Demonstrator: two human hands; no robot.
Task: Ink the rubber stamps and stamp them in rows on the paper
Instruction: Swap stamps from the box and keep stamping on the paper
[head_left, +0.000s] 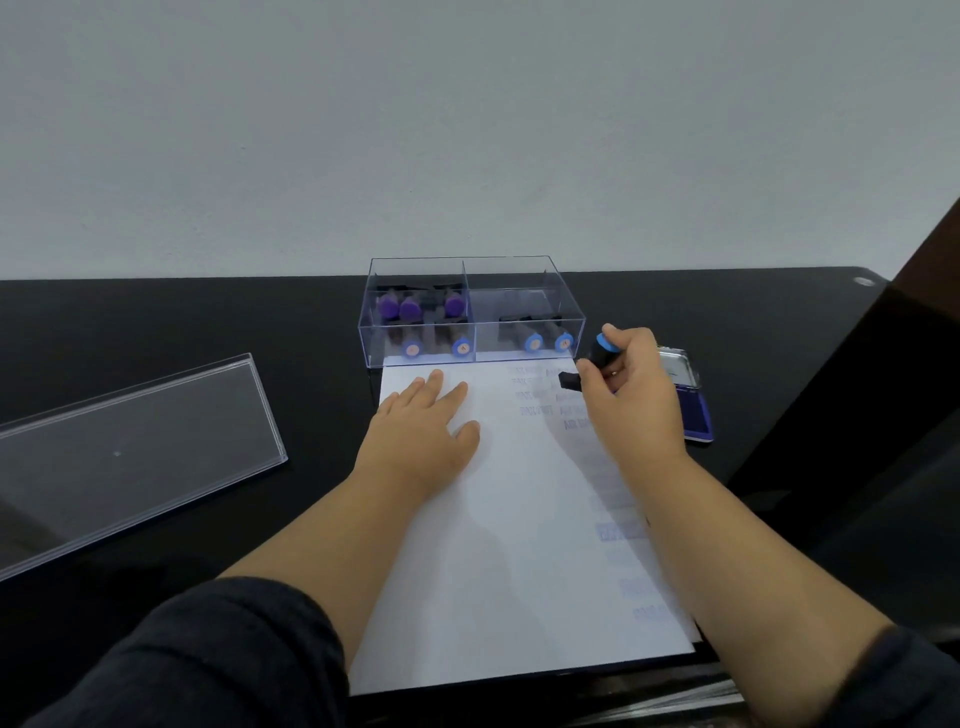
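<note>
On the paper (514, 519), left hand (421, 421) flat; right hand (631, 395) gripping stamp (597, 358)

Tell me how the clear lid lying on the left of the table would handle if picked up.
The lid looks like rigid clear plastic, so probably stiff, not floppy. Long and thin-walled, it is likely light. Its glossy surface may be slippery, so gripping its raised rim seems safer.

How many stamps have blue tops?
5. Two lie in the left compartment of the clear box, at its front; two at the front of the right compartment; one in the right hand, over the paper. More may be hidden.
</note>
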